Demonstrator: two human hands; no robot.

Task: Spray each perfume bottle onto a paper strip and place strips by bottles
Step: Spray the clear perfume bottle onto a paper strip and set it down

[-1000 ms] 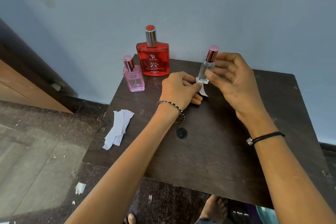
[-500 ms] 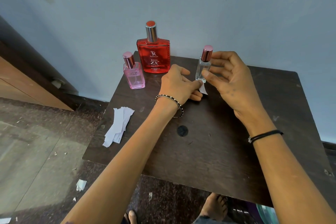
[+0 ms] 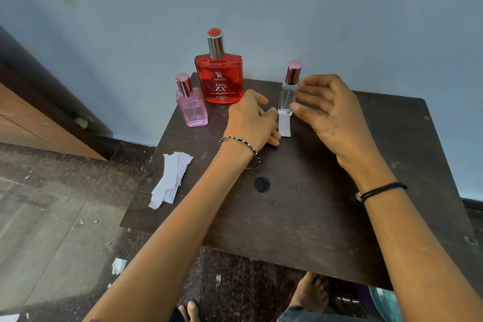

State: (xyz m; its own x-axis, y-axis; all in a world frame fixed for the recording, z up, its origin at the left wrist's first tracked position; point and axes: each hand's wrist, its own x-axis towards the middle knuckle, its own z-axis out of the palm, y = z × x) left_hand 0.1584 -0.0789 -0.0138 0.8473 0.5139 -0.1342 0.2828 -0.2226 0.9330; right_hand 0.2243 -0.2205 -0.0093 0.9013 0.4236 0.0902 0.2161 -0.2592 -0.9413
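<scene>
Three perfume bottles stand at the back of the dark wooden table (image 3: 300, 206): a small pink bottle (image 3: 193, 108), a large red bottle (image 3: 219, 76) and a slim clear bottle (image 3: 288, 93) with a pink cap. A white paper strip (image 3: 285, 126) lies flat right in front of the clear bottle. My left hand (image 3: 252, 120) rests on the table just left of the strip, fingers loosely curled, one fingertip at the strip's top edge. My right hand (image 3: 329, 110) is spread beside the clear bottle, thumb tip near its base, not gripping it.
A pile of spare white strips (image 3: 171, 179) lies at the table's left edge. The blue wall stands directly behind the bottles. Paper scraps (image 3: 119, 265) litter the floor on the left, and bare feet (image 3: 311, 293) show under the table's front edge.
The clear bottle went from my right hand's grip to standing on the table, and that hand opened. The strip left my left fingers and now lies flat before the bottle.
</scene>
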